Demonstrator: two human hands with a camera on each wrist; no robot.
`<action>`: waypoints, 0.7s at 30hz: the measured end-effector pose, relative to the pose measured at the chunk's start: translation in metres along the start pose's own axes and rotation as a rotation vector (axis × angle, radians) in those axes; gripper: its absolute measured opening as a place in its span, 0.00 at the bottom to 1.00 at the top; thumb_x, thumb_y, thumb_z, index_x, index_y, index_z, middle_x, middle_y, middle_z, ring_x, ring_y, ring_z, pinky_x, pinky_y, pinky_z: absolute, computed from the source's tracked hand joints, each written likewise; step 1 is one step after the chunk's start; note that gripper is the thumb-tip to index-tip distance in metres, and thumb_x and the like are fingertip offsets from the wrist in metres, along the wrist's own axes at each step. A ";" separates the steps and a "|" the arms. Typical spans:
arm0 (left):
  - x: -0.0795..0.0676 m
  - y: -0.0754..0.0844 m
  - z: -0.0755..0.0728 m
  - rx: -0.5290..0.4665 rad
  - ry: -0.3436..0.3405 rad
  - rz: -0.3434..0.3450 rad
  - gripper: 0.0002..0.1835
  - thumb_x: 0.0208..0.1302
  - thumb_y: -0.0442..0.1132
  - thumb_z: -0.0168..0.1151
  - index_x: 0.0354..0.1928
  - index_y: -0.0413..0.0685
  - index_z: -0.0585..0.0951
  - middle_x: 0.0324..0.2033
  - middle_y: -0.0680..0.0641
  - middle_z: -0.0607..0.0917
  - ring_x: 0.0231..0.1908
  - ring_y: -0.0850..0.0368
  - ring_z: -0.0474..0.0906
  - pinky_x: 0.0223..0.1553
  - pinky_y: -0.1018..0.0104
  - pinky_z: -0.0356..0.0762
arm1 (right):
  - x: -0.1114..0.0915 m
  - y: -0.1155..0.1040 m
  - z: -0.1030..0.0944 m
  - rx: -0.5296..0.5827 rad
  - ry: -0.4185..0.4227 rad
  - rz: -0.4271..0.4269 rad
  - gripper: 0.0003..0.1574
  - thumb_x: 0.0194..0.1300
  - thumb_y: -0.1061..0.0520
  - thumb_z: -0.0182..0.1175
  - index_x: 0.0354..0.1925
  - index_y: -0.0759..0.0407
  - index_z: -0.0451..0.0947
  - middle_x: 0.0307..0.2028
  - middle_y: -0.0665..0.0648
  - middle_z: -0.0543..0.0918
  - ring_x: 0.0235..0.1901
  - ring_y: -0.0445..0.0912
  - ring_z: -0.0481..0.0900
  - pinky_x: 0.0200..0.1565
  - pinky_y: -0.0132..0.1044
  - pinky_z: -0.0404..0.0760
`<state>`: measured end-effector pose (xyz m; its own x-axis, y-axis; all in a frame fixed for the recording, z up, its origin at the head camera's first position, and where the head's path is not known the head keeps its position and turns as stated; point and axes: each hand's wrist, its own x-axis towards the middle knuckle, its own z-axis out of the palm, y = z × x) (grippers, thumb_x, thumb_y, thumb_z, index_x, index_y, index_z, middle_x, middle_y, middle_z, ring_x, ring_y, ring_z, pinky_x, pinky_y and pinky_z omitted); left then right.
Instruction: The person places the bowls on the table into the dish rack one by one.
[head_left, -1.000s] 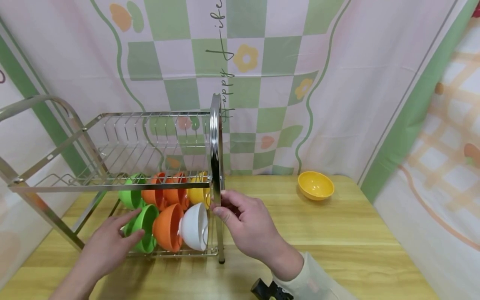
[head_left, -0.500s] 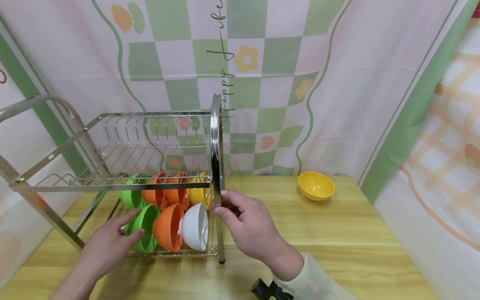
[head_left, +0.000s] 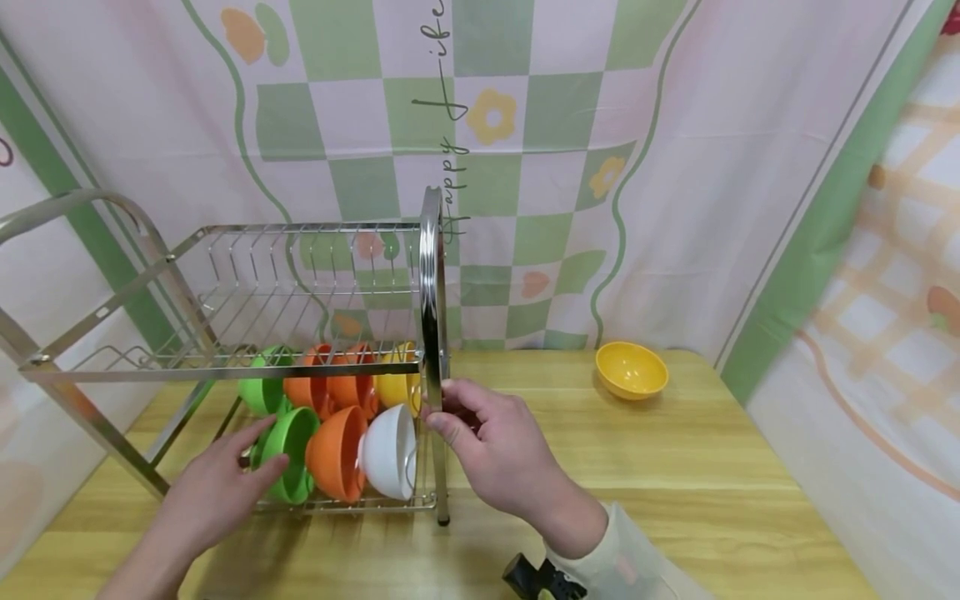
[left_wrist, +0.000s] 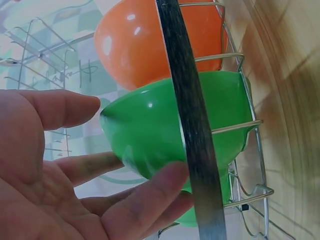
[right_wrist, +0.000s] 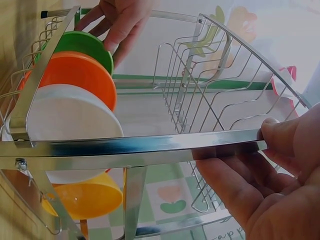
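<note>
My left hand [head_left: 210, 487] holds the front green bowl [head_left: 298, 437] on the lower tier of a metal dish rack [head_left: 431, 275]. In the left wrist view the thumb reaches the rim of that green bowl [left_wrist: 142, 122], with the other fingers spread along its outer side. On the rack's right side, my right hand [head_left: 506, 450] grips the upright frame bar [right_wrist: 165, 145], thumb on one face and fingers beneath. Beside the green bowl, an orange bowl [head_left: 333, 454] and a white bowl [head_left: 386, 454] stand tilted on edge in the same row.
Behind the front row are another green bowl [head_left: 260, 396], two orange bowls and a yellow bowl [head_left: 393, 392], partly hidden by the upper tier [head_left: 300, 292]. A separate yellow bowl [head_left: 632, 372] sits at the back right of the wooden table [head_left: 675, 483]. A patterned curtain [head_left: 562, 192] hangs behind.
</note>
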<state>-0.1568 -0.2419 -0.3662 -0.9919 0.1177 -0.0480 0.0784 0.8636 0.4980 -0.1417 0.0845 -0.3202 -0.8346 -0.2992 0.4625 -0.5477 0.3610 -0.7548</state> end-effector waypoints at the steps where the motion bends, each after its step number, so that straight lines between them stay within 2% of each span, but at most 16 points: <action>1: 0.000 0.000 -0.001 -0.002 -0.004 -0.001 0.42 0.71 0.65 0.51 0.76 0.44 0.60 0.67 0.25 0.64 0.52 0.27 0.74 0.48 0.25 0.68 | 0.000 0.000 0.000 -0.005 0.001 -0.003 0.09 0.72 0.55 0.61 0.48 0.54 0.82 0.36 0.47 0.86 0.31 0.40 0.81 0.33 0.36 0.82; 5: 0.000 0.001 -0.002 -0.004 -0.015 0.003 0.43 0.72 0.67 0.49 0.76 0.43 0.60 0.67 0.26 0.65 0.52 0.27 0.75 0.48 0.26 0.69 | 0.000 0.002 0.000 -0.017 0.004 -0.011 0.09 0.72 0.54 0.60 0.47 0.55 0.82 0.36 0.51 0.86 0.31 0.40 0.80 0.33 0.36 0.82; 11: -0.001 0.003 -0.005 0.001 -0.026 0.005 0.44 0.72 0.68 0.46 0.76 0.42 0.59 0.67 0.26 0.64 0.53 0.27 0.74 0.48 0.26 0.68 | 0.000 0.001 0.000 -0.025 0.003 0.010 0.08 0.72 0.54 0.61 0.47 0.53 0.82 0.36 0.47 0.86 0.31 0.39 0.81 0.33 0.36 0.82; 14: -0.002 0.004 -0.006 -0.003 -0.038 -0.001 0.45 0.71 0.69 0.45 0.76 0.42 0.57 0.69 0.26 0.62 0.55 0.26 0.72 0.50 0.25 0.67 | -0.002 0.002 -0.002 -0.017 -0.045 0.052 0.09 0.72 0.55 0.61 0.49 0.52 0.82 0.38 0.46 0.86 0.35 0.40 0.82 0.36 0.35 0.83; 18: -0.005 0.010 -0.007 -0.014 -0.032 0.004 0.46 0.71 0.70 0.44 0.77 0.42 0.56 0.69 0.27 0.61 0.60 0.23 0.66 0.53 0.24 0.63 | -0.008 0.010 -0.007 0.009 -0.141 0.118 0.16 0.71 0.59 0.61 0.55 0.53 0.80 0.46 0.48 0.84 0.45 0.42 0.82 0.44 0.35 0.83; 21: -0.008 0.016 -0.009 -0.039 -0.004 0.020 0.44 0.72 0.68 0.45 0.77 0.44 0.57 0.68 0.29 0.64 0.59 0.23 0.67 0.50 0.26 0.67 | -0.016 0.019 -0.015 0.016 -0.165 0.171 0.21 0.71 0.57 0.62 0.61 0.53 0.77 0.53 0.48 0.82 0.51 0.44 0.81 0.47 0.35 0.82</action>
<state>-0.1488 -0.2333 -0.3499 -0.9897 0.1370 -0.0407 0.0946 0.8411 0.5325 -0.1397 0.1096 -0.3348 -0.8937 -0.3755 0.2456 -0.3966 0.4054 -0.8236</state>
